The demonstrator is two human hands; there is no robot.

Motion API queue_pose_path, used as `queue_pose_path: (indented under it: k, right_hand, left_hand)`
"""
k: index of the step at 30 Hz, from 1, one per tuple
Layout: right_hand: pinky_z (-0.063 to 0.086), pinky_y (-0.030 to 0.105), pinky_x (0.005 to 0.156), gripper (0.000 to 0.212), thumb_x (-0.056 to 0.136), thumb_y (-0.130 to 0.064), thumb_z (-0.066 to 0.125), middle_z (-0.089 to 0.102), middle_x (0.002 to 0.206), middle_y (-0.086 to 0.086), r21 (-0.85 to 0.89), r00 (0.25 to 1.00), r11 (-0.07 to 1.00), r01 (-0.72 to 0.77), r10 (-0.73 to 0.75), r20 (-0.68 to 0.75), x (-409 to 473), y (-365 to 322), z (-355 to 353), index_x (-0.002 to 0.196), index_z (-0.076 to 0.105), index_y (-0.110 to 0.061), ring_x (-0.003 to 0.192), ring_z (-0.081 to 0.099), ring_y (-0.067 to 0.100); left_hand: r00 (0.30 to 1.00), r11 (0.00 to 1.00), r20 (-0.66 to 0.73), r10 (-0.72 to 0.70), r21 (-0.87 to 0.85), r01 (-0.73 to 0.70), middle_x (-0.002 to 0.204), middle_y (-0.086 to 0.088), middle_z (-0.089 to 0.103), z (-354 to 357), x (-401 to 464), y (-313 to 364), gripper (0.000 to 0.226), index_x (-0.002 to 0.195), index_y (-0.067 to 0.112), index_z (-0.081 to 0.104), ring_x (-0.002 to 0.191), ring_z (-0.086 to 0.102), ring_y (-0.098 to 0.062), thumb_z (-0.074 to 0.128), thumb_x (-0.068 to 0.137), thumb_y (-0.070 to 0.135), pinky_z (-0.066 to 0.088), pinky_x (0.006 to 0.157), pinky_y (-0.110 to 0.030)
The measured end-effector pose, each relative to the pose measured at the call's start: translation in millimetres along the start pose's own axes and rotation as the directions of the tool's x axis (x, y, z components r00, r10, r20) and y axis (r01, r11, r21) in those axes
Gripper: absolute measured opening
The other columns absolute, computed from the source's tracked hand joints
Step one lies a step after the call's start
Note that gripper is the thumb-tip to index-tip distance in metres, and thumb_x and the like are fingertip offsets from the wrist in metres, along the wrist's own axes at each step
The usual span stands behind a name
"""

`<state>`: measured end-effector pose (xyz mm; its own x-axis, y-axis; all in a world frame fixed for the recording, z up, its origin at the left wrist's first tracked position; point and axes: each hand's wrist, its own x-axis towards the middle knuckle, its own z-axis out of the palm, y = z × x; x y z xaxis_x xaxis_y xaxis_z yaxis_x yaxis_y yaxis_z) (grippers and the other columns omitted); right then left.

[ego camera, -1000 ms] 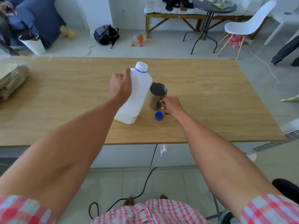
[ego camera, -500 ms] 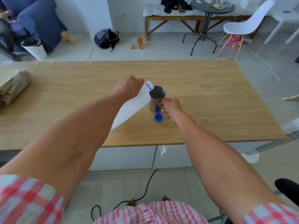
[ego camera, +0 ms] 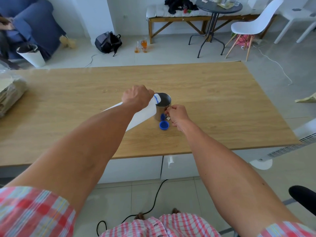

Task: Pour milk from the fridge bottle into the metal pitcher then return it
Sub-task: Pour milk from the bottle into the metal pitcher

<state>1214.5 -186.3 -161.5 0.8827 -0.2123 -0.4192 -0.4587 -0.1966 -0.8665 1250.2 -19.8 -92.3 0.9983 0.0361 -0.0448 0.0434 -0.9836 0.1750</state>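
My left hand [ego camera: 137,97] grips the white milk bottle [ego camera: 145,113] near its neck. The bottle is tipped far over to the right, its open mouth with a blue ring resting over the rim of the metal pitcher [ego camera: 162,106]. The pitcher stands upright at the middle of the wooden table [ego camera: 222,103]. My right hand [ego camera: 177,116] is closed on the pitcher's handle at its right side. The blue bottle cap [ego camera: 164,125] lies on the table just in front of the pitcher, beside my right hand. My forearm hides the bottle's lower part.
A stack of papers in plastic [ego camera: 10,94] sits at the table's left edge. Beyond the table are a backpack [ego camera: 107,41], glasses on the floor [ego camera: 142,46], a round black table [ego camera: 217,7] and a white chair [ego camera: 253,26]. A black cable [ego camera: 153,202] runs under the table.
The bottle stood tilted on the table a second ago; my left hand has lifted and tipped it rightward until its mouth reached the pitcher's rim. My right hand has stayed on the handle.
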Motion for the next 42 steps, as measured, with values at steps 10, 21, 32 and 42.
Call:
queue_pose_path:
  k: [10,21,32,42]
  right_hand:
    - [0.025,0.015,0.031,0.024,0.1,-0.005,0.045,0.052,0.069,0.004,-0.002,1.0,1.0,-0.004,0.004,0.021,-1,-3,-5,0.093,0.068,-0.005,0.049,0.034,0.014]
    - [0.025,0.016,0.032,0.028,0.101,-0.007,0.045,0.055,0.075,0.008,0.004,1.0,1.0,0.008,-0.008,0.023,4,1,-4,0.1,0.072,0.002,0.05,0.035,0.014]
    - [0.024,0.016,0.032,0.03,0.1,-0.006,0.045,0.058,0.079,0.01,0.016,1.0,1.0,0.0,-0.001,0.025,5,1,-5,0.106,0.072,0.006,0.049,0.036,0.014]
    - [0.026,0.019,0.035,0.029,0.1,-0.008,0.046,0.06,0.084,0.011,0.013,1.0,1.0,0.0,0.0,0.029,8,3,-5,0.105,0.071,0.006,0.051,0.036,0.014]
  left_hand:
    - [0.999,0.993,0.008,0.046,0.106,-0.047,0.074,-0.005,0.053,-7,5,7,0.038,0.087,0.013,0.06,0.061,0.048,-0.022,0.035,0.101,0.039,0.036,0.058,-0.032]
    - [0.998,0.987,0.007,0.062,0.149,-0.063,0.074,-0.005,0.052,-10,5,12,0.037,0.078,0.013,0.054,0.072,0.055,-0.027,0.036,0.101,0.036,0.037,0.062,-0.034]
    - [0.998,0.986,0.025,0.054,0.159,-0.057,0.074,-0.006,0.055,-13,5,16,0.039,0.073,0.013,0.052,0.06,0.049,-0.022,0.035,0.1,0.035,0.039,0.06,-0.033]
    - [0.998,0.986,0.041,0.039,0.162,-0.045,0.075,-0.005,0.054,-14,6,17,0.034,0.08,0.014,0.056,0.065,0.052,-0.024,0.038,0.099,0.036,0.036,0.06,-0.034]
